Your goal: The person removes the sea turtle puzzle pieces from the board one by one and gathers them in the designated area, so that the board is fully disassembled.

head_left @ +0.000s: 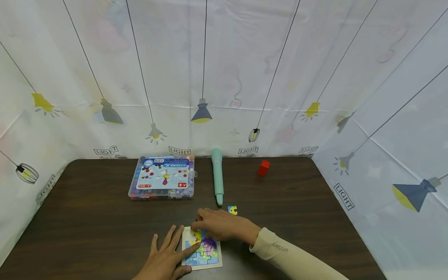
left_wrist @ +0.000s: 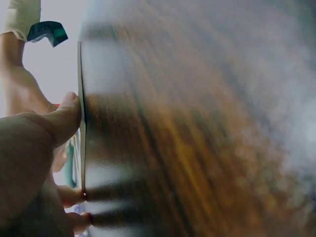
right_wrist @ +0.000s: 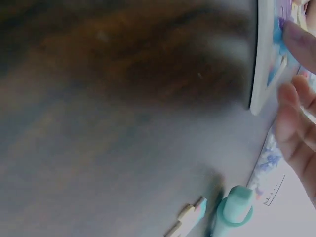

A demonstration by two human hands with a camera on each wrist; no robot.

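Note:
A small jigsaw puzzle in a pale tray (head_left: 204, 267) lies near the table's front edge, showing a yellow and purple picture on blue. My left hand (head_left: 166, 254) is spread at its left side: the index finger lies across the puzzle, and the thumb touches the lower-left edge. Over the tray's top part, my right hand (head_left: 218, 224) has curled fingers and appears to pinch a puzzle piece, mostly hidden by the hand. In the right wrist view, the right thumb (right_wrist: 301, 47) touches the puzzle surface. A loose puzzle piece (head_left: 232, 210) lies just beyond the right hand.
Behind the hands lies a clear plastic case (head_left: 161, 177) of colored parts with a printed label. A mint-green pen-shaped device (head_left: 217, 175) is right of it, and a red block (head_left: 264, 168) stands farther right. Printed curtains (head_left: 224, 77) border the dark wooden table (head_left: 105, 217).

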